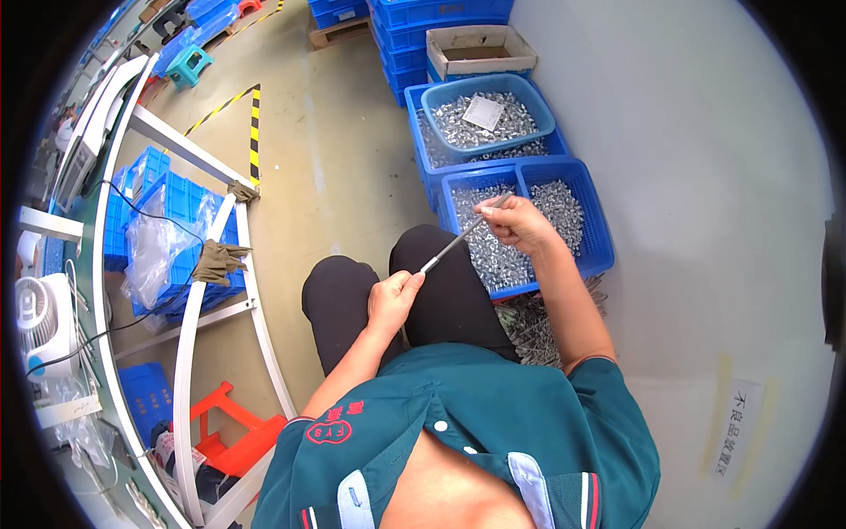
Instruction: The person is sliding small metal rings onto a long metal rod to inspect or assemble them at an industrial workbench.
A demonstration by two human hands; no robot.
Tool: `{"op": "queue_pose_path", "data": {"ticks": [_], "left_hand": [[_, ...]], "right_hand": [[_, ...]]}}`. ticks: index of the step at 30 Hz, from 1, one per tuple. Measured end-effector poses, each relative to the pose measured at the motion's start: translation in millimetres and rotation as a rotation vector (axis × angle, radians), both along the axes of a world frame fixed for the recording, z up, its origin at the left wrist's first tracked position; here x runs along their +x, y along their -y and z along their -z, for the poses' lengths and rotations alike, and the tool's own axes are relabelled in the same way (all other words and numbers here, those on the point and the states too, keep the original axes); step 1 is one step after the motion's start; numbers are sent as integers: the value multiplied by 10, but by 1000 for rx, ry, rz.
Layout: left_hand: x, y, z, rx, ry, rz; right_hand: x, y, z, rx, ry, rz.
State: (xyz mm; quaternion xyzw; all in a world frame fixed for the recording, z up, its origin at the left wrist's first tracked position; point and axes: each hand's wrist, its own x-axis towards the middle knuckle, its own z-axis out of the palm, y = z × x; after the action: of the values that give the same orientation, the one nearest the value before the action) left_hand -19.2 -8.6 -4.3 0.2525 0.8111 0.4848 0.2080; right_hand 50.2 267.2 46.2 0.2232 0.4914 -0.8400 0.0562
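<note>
A thin grey metal rod slants across above my lap, rising toward the right. My left hand is closed around its lower end, where a short, brighter sleeve-like piece shows beside the fingers. Near the upper end, the thumb and fingers of my right hand pinch the same rod. That hand is over a blue divided basket full of small shiny metal parts, too small to name exactly. Behind it, a lighter blue tub holds more such parts, with a white card lying on top.
Long thin metal pieces lie beneath the divided basket. An open carton and stacked blue crates stand behind the tubs. A pale wall bounds the right. On the left are a white-framed workbench and a red stool.
</note>
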Motion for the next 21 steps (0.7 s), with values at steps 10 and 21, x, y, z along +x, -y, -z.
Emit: {"op": "queue_pose_path", "data": {"ticks": [10, 21], "left_hand": [[-24, -9, 5, 59, 75, -29], [22, 29, -8, 31, -4, 7]], "right_hand": [[129, -89, 124, -414, -48, 288], [104, -222, 98, -414, -235, 231]]}}
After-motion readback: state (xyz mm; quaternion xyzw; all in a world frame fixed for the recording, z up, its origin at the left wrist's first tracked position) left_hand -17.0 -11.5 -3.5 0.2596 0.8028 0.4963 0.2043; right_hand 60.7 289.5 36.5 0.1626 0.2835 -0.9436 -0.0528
